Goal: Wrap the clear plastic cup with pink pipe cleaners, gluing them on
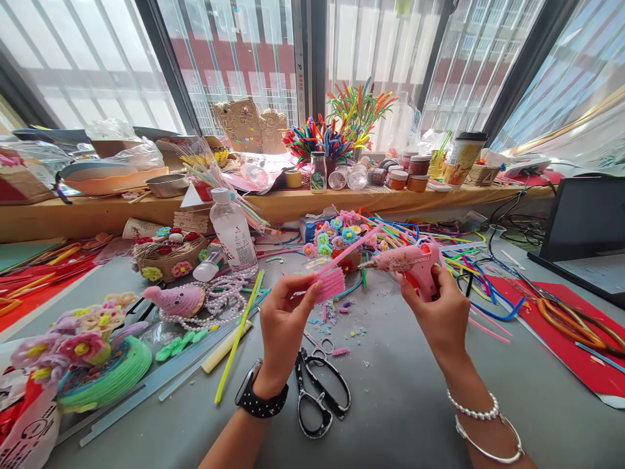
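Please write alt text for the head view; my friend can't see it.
A person's left hand holds a ribbed pink piece near the nozzle of a pink glue gun in the right hand, above a grey table with black-handled scissors and colourful scraps.

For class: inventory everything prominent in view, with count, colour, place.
glue gun: 1, pink, centre right
ribbed piece: 1, pink, centre
large scissors: 1, black, front centre
tall bottle: 1, clear, centre left
laptop: 1, black, far right
lidded cup: 1, yellow-patterned, ledge
pipe cleaners: many, multicoloured, ledge and centre back
pearl beads: many, white, centre left
cone figure: 1, pink, left
coiled base: 1, green, front left
scraps: many, mixed, centre
left hand: 1, bare, holding ribbed piece
right hand: 1, bare, holding glue gun
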### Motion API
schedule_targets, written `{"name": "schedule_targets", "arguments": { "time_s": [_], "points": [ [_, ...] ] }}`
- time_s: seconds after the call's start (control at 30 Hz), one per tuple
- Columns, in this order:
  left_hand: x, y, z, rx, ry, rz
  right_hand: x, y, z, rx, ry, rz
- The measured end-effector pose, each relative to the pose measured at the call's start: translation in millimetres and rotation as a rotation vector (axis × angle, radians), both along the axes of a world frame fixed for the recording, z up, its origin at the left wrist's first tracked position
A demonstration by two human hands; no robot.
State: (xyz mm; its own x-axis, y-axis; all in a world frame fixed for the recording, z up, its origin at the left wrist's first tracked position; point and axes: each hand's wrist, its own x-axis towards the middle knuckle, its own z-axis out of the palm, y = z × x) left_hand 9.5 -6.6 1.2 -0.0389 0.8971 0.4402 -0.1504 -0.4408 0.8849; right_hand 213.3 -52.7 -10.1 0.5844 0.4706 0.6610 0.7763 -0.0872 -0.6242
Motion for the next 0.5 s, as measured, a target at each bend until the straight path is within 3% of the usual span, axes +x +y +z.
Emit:
{"name": "schedule_targets", "arguments": {
  "time_s": [0.23, 0.5],
  "points": [
    [2, -5, -4.5, 0.042, 0.110, 0.000, -15, -2, -3.1, 0.128, -0.234, -0.020],
    [5, -5, -6.0, 0.056, 0.126, -0.013, -14, -1, -4.1, 0.138, -0.302, -0.037]
  ]
}}
